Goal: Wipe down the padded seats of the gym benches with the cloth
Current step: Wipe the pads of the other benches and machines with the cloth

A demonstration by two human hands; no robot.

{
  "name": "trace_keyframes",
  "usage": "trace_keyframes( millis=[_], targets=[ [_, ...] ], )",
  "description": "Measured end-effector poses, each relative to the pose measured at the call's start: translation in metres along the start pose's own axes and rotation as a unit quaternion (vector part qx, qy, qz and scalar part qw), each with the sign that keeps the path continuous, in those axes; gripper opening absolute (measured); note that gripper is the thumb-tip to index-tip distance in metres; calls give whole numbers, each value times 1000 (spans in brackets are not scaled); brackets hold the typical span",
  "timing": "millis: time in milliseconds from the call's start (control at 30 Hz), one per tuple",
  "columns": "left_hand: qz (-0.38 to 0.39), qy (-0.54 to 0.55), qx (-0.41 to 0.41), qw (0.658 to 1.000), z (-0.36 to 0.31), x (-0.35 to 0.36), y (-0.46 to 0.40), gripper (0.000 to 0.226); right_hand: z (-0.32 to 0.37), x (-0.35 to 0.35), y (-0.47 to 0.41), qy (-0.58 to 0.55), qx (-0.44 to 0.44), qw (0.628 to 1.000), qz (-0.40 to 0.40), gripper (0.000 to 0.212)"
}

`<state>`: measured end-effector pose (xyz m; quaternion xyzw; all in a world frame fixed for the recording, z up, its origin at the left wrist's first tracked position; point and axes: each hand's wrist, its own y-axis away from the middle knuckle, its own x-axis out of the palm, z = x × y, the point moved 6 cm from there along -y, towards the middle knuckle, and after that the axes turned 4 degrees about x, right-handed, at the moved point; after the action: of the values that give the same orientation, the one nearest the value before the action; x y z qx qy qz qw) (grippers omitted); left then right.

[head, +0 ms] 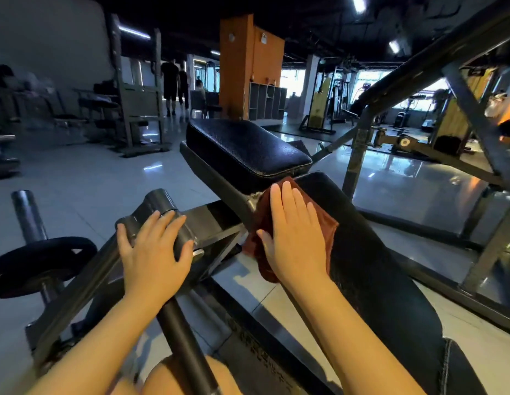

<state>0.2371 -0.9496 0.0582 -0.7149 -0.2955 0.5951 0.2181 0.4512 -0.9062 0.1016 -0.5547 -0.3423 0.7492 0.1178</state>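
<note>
Right of centre in the frame, the right hand (295, 238) lies flat, fingers straight, pressing a reddish-brown cloth (328, 223) onto the upper end of the long black padded seat (385, 269) of the bench, just below the second black pad (242, 149) at mid-frame. Left of it, the left hand (154, 252) rests on a grey metal cylinder (162, 206) of the frame, fingers loosely draped over it. A black weight plate (40, 263) sits on a peg at the left edge.

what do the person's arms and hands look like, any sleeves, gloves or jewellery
Both arms are bare as far as the frame shows, with no sleeves in view. The left hand and right hand wear no gloves. No rings, watch or bracelet show on the fingers or wrists. Nails look short and unpainted.
</note>
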Motion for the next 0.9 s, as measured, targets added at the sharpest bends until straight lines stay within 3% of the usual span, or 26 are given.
trace_keyframes(
  millis=[67, 200, 300, 667, 833, 900],
  targets=[
    [7, -6, 2, 1000, -1, -1, 1, 53, -22, -4, 26, -5, 15, 1000, 16, 87],
    [4, -19, 28, 999, -6, 1, 3, 54, -66, -12, 71, -83, 133, 983, 95, 91],
    [-3, -4, 41, 999, -6, 4, 3, 55, -62, -8, 69, -70, 163, 979, 96, 91],
    [-57, 89, 50, 993, 0, 1, 1, 48, 8, 9, -63, 24, 131, 991, -2, 76],
    [-38, 85, 53, 994, 2, 0, 3, 51, 5, 0, -33, 11, 110, 993, 29, 90],
    [-32, 86, 53, 994, 2, 1, 4, 52, -11, -5, 8, -3, 139, 989, 40, 91]
  ],
)
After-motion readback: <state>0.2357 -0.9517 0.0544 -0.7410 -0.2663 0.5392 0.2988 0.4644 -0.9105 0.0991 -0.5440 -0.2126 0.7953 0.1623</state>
